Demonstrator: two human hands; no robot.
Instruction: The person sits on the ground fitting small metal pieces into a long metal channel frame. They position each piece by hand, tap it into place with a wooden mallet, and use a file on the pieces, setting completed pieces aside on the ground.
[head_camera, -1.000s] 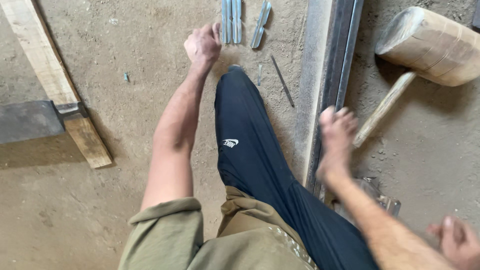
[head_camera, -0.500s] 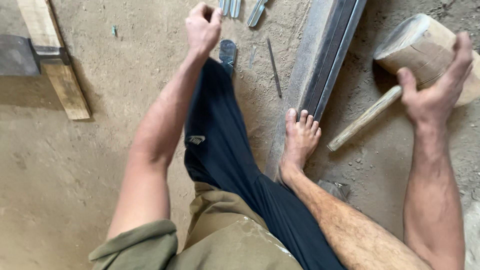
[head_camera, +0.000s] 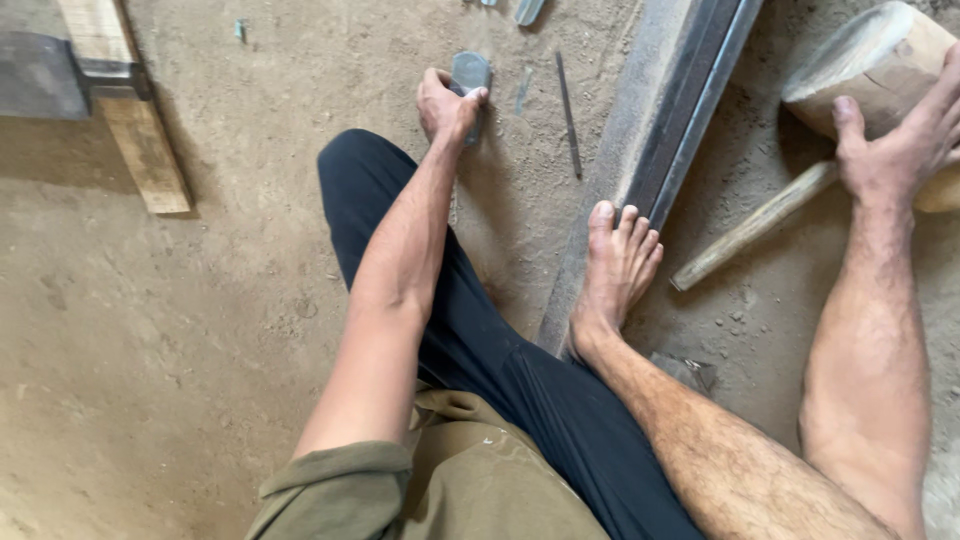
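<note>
Seated on the dirt floor (head_camera: 180, 330), your left hand (head_camera: 445, 105) pinches a small, stiff, light-looking flat metal piece (head_camera: 470, 72) by its near end, while your right hand (head_camera: 900, 140) spreads over the heavy wooden mallet (head_camera: 870, 60), best lifted by its handle (head_camera: 755, 225).

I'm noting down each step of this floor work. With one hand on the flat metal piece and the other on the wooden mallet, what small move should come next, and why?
Probably lift the mallet: the right hand only rests on its head, while the left hand already pinches the metal piece on the floor.
</note>
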